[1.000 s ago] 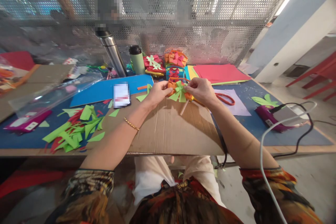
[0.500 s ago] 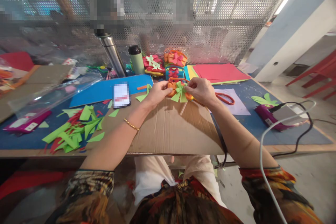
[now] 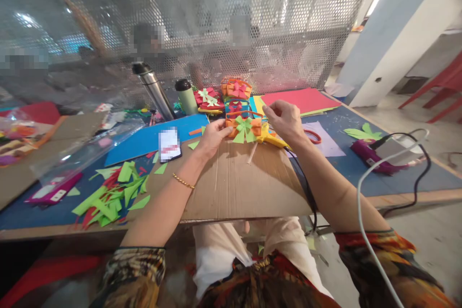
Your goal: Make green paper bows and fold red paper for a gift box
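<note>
A small orange paper basket (image 3: pixel 254 127) with a handle and a light-green paper bow (image 3: pixel 243 128) on its front stands on the cardboard sheet (image 3: pixel 231 187). My left hand (image 3: pixel 215 135) grips its left end between thumb and fingers. Raised to the right of the basket and apart from it is my right hand (image 3: pixel 286 118), fingers curled and pressed together; whatever they pinch, if anything, is too small to see. Below that hand lies a yellow glue gun (image 3: pixel 271 139), its nozzle near the basket. A pale thin stick (image 3: pixel 252 153) rests in front.
Finished-looking paper baskets (image 3: pixel 236 89) stand behind, near a green bottle (image 3: pixel 186 96) and a steel flask (image 3: pixel 154 89). Green paper scraps (image 3: pixel 111 197) and a phone (image 3: pixel 169 145) are at left. Red paper sheets (image 3: pixel 299 101), a red ring-shaped roll (image 3: pixel 312 136) and a cabled purple box (image 3: pixel 371 156) lie right.
My right hand has let go of the bow and moved up and right, uncovering the basket's right end and the glue gun. My left hand stays on the basket. The view has tilted.
</note>
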A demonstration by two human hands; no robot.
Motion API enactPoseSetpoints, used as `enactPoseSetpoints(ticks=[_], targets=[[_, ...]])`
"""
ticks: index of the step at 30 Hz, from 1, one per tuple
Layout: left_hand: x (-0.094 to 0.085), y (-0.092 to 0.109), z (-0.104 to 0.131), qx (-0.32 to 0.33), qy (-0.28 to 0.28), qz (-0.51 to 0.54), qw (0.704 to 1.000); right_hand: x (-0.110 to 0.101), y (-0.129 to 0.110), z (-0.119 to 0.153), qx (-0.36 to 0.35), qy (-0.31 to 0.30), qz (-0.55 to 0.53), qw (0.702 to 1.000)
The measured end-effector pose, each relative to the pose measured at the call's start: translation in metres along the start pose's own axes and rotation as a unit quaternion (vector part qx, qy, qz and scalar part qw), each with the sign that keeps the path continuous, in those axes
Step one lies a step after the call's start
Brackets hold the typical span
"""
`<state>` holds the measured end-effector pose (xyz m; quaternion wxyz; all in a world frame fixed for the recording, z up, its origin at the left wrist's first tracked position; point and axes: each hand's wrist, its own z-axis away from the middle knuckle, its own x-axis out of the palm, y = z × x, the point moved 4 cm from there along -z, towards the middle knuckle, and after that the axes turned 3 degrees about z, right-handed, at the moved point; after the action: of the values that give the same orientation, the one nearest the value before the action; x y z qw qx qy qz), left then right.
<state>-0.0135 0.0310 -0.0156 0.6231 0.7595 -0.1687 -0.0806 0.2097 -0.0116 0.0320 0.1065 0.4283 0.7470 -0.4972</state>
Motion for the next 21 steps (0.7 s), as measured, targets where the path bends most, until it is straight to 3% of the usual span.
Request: enactPoseSetpoints(ticks=[8,21], targets=[[-0.009,0.002,-0.002,-0.008,0.039,0.05,0.998,0.008,0.014,-0.005,-0.003,0.01,-0.012,1.0],[-0.017,0.003,-0.006,-0.009,0.072,0.068,0.995,0.026,0.011,0.003,-0.015,-0.073,-0.046,0.996]])
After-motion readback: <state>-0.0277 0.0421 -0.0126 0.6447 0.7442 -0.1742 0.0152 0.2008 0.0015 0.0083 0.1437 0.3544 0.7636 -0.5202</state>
